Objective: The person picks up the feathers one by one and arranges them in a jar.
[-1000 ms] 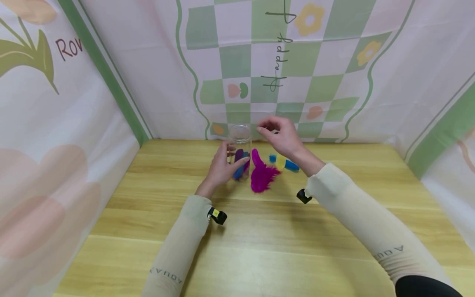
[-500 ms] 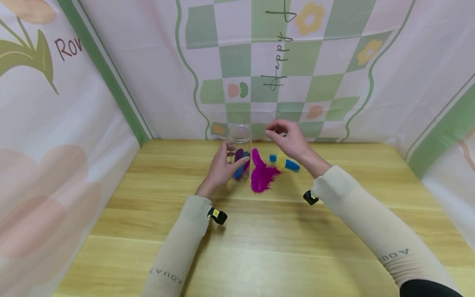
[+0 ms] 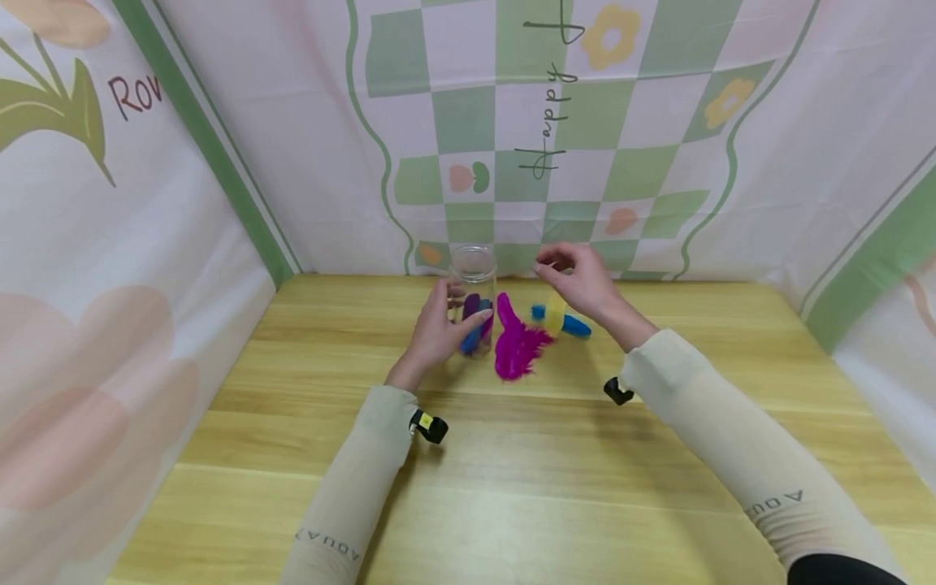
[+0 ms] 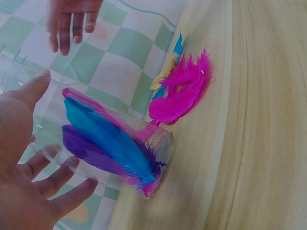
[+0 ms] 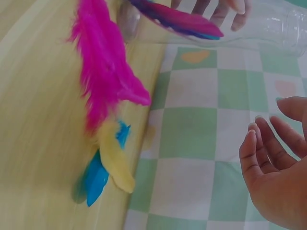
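Note:
My left hand [image 3: 436,329] holds a clear jar [image 3: 474,276] upright on the table, thumb on one side and fingers round the other. Inside the jar lean a blue feather [image 4: 108,134], a purple feather [image 4: 91,152] and a pink one partly hidden behind them. Bright magenta feathers [image 3: 514,349] lie on the wood right beside the jar. Just beyond them, a yellow feather [image 5: 115,163] lies across a blue feather [image 5: 97,179]. Above these, to the right of the jar's mouth, my right hand [image 3: 582,280] hovers with loosely bent fingers and nothing between them.
The wooden table [image 3: 468,479] runs back to a hanging cloth [image 3: 526,122] with green and white checks, close behind the jar. Another printed cloth [image 3: 124,244] hangs along the left side. A black wrist camera [image 3: 430,426] sits on the left cuff.
My right hand has drawn away from the jar's mouth, moving right and slightly down in the head view. The left hand, jar and feathers stay in place.

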Demonstrator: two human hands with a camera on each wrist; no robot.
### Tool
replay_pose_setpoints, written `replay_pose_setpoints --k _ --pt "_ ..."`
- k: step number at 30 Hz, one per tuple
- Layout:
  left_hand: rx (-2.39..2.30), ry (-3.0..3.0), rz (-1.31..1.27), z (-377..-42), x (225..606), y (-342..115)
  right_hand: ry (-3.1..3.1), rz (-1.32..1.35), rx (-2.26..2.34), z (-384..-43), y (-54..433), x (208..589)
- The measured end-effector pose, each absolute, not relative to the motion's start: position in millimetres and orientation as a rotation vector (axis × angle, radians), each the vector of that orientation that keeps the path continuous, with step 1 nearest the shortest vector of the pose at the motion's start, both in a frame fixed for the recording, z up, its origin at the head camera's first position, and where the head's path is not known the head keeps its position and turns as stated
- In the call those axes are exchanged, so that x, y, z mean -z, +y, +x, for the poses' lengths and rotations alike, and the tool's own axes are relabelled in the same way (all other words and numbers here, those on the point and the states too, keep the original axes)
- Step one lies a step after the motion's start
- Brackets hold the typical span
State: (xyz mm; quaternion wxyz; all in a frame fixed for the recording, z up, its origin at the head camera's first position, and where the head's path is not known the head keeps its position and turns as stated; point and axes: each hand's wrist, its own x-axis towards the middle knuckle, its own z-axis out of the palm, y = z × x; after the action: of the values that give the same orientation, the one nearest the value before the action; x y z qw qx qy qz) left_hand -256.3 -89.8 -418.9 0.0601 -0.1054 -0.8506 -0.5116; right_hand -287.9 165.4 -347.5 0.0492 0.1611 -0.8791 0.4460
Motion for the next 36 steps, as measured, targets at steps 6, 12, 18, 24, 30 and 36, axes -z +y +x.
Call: replay_pose_setpoints --k 6,12,18,24,30,36 --pt "1.551 -2.577 -0.312 -256.3 419.8 -90.0 -2.704 0.48 -1.343 -292.2 170.9 353.9" --pt "1.563 -2.565 -0.313 -256.7 420.6 -90.0 -2.745 0.464 -1.318 -295.9 176.0 361.2" --pt "1.565 -2.557 -0.317 -256.2 420.7 -90.0 -2.76 0.465 -1.3 -298.9 179.8 371.3" --pt "1.563 -2.561 -0.313 -255.7 419.8 -89.9 -2.815 0.524 -1.244 -300.3 182.0 381.3" --pt "1.559 -2.565 -0.311 -255.9 419.1 -89.7 -2.927 0.612 -1.194 -299.1 182.8 389.8" --pt "1.568 -2.575 -0.303 -255.7 419.0 -89.7 -2.988 0.634 -1.202 -297.0 181.4 398.5"
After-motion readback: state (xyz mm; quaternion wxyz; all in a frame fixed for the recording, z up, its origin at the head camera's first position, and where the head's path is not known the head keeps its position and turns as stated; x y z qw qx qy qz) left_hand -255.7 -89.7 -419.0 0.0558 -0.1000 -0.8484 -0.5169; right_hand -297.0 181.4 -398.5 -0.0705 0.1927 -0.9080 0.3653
